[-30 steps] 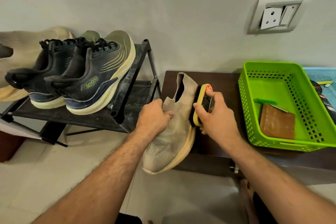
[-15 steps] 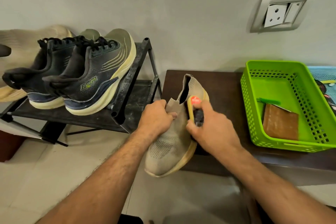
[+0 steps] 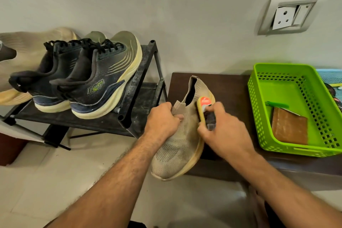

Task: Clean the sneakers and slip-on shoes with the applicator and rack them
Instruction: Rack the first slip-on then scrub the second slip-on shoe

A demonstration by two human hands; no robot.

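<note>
A beige knit slip-on shoe leans toe-down over the front edge of a dark wooden bench. My left hand grips the shoe's tongue and collar. My right hand holds a yellow applicator with a red label and presses it against the shoe's right side near the collar. Two dark sneakers with cream soles stand side by side on the black shoe rack. Another beige slip-on lies on the rack at the far left, partly cut off.
A green plastic basket sits on the bench to the right, holding a brown rectangular pad and a green item. A blue basket is beyond it. A wall socket is above. Pale tiled floor lies below.
My right hand slid the applicator from the shoe's outer side onto its upper, then slightly back toward the heel. The shoe shifted a little; my left hand kept its grip.
</note>
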